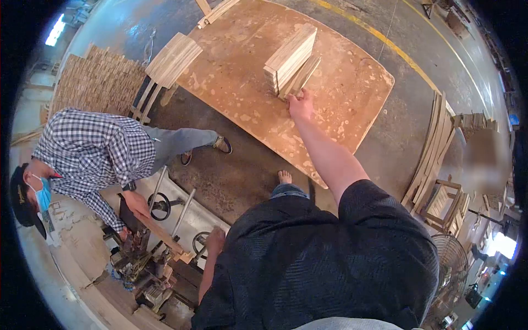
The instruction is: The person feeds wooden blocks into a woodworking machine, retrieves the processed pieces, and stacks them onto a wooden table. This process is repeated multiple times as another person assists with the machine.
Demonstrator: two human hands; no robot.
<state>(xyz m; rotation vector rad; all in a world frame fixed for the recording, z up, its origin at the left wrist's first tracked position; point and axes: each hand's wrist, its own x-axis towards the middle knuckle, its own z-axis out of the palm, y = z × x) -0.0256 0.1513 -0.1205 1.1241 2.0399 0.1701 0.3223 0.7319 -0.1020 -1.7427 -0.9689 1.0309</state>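
Observation:
My right hand (300, 104) reaches over the brown worktable (236, 71) and has its fingers closed on the near end of a thin wooden slat (306, 76). That slat lies beside a taller, neat stack of wooden slats (290, 55) on the tabletop. My left hand (215, 242) hangs low at my side, close to a handwheel (201, 243) of the machine (159, 264). Its fingers are mostly hidden, so their grip does not show.
At left, a co-worker in a checked shirt (99, 143) holds a wooden piece (165, 235) at the machine. Behind them stands a big stack of wood (96, 77). More boards (175, 58) rest by the table's left edge. Long planks (432, 148) and a fan (448, 264) are at right.

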